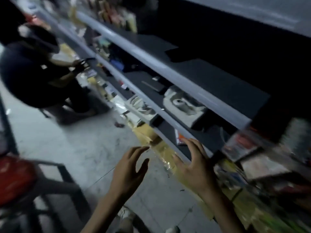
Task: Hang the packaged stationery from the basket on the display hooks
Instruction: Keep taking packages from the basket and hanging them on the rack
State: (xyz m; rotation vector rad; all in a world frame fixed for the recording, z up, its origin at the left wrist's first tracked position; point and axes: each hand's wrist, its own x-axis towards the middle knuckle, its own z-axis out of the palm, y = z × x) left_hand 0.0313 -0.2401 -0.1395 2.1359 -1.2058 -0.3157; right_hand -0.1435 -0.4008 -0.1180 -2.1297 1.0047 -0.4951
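Note:
The frame is blurred and tilted. My left hand (129,170) hovers over the floor in front of the shelving, fingers spread and holding nothing. My right hand (193,163) reaches to the grey front edge of a shelf (170,130), fingers spread, empty; whether it touches the edge is unclear. A small packaged item with orange print (179,137) lies on the dark shelf just beyond my right fingers. Blurred hanging packages (242,145) show at the right. A red basket (15,179) sits at the lower left on a dark frame.
Long grey-edged shelves (151,63) run from upper left to right, holding assorted goods and white packages (181,105). Another person (33,73) crouches at the left by the shelves. Yellowish packets (146,133) line the lowest level. The concrete floor (67,140) lies between us.

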